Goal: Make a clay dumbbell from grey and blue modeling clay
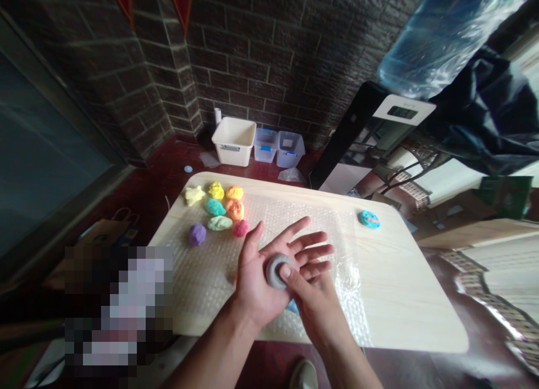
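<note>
Work appeared partway along. One grey disc (pixel 272 274) was in hand, already round and smooth-edged; its finish under the thumb could not be checked. At the far right of the table (pixel 404 288) lay a blue disc (pixel 369 219) with an orange-red stripe, judged to be a shaped piece. Eight coloured lumps (pixel 215 207) stood grouped at the far left, irregular and apparently unshaped. A blue piece (pixel 292 306) showed partly beneath the hands, over the bubble wrap (pixel 189 291); its form could not be determined.

Grip: the left hand (pixel 260 282) was palm up, fingers spread, unclenched, with the grey disc resting on the palm. The right hand (pixel 320 296) had its thumb on the disc's face; its other fingers were largely hidden behind the left hand, so their closure could not be established.
</note>
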Motion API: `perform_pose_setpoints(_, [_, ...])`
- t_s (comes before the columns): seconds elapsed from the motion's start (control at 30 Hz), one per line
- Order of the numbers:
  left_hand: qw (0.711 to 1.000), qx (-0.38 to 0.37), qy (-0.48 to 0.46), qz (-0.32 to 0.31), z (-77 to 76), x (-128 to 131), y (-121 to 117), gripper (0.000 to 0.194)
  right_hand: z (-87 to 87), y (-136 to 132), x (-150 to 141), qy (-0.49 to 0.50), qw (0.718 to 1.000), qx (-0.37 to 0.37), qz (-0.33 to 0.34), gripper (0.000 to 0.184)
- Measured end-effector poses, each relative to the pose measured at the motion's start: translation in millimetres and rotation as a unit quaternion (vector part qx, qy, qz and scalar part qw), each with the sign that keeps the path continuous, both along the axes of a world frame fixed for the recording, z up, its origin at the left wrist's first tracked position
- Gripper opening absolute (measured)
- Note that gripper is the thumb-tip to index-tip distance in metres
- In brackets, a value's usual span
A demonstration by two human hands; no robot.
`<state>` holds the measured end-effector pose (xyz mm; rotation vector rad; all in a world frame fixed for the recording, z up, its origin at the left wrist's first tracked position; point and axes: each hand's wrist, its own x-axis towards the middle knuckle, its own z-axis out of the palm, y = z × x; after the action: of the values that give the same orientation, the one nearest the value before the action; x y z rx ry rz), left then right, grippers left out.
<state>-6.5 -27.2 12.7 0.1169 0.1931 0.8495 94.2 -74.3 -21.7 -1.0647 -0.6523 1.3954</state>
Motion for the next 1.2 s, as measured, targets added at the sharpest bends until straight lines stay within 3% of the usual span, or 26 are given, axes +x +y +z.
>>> perform_pose_setpoints(0.23, [1.0, -0.011, -0.005, 0.012, 0.2, -2.6, 0.6, 0.087, 4.7, 0.5, 1.5, -0.004, 1.0, 0.014, 0.013, 0.047])
perform_pose_setpoints(0.37, [0.998, 0.021, 0.021, 0.047, 2.2, -2.3, 0.8, 0.084, 6.3, 1.8, -0.7, -0.075, 0.996, 0.026, 0.028, 0.04])
perform_pose_setpoints(0.53, [0.981, 0.069, 0.107, 0.148, 1.1, -2.3, 1.0, 0.072, 1.0, -1.2, -4.6, -0.151, 0.982, 0.043, -0.106, 0.075])
perform_pose_setpoints(0.6, [0.972, 0.084, 0.139, 0.171, -1.6, -1.8, 0.8, 0.068, 0.5, -3.2, -4.5, -0.205, 0.97, 0.063, -0.116, 0.064])
perform_pose_setpoints(0.67, [0.965, 0.094, 0.164, 0.181, -4.6, -1.1, 1.0, 0.065, 3.7, -4.0, -2.0, -0.222, 0.969, 0.086, -0.066, 0.036])
perform_pose_setpoints(0.73, [0.965, 0.101, 0.177, 0.168, -6.6, -0.5, 1.7, 0.062, 10.0, -3.1, 3.6, -0.188, 0.978, 0.09, -0.01, 0.022])
perform_pose_setpoints(0.8, [0.972, 0.091, 0.172, 0.132, -6.6, -0.3, 2.4, 0.063, 17.4, -1.1, 12.1, -0.15, 0.985, 0.08, 0.012, 0.023])
perform_pose_setpoints(0.97, [0.988, -0.008, 0.15, 0.027, -1.1, 2.6, 0.8, 0.064, 26.2, 1.5, 32.0, -0.221, 0.972, 0.075, 0.035, 0.025])
perform_pose_setpoints(1.13, [0.989, -0.051, 0.135, 0.025, 2.5, 9.1, -1.8, 0.064, 23.4, -0.3, 30.7, -0.338, 0.935, 0.106, -0.013, 0.027])
perform_pose_setpoints(1.2, [0.992, -0.047, 0.118, 0.022, 2.2, 10.3, -2.4, 0.063, 22.5, -0.9, 27.1, -0.358, 0.924, 0.114, -0.063, 0.04])
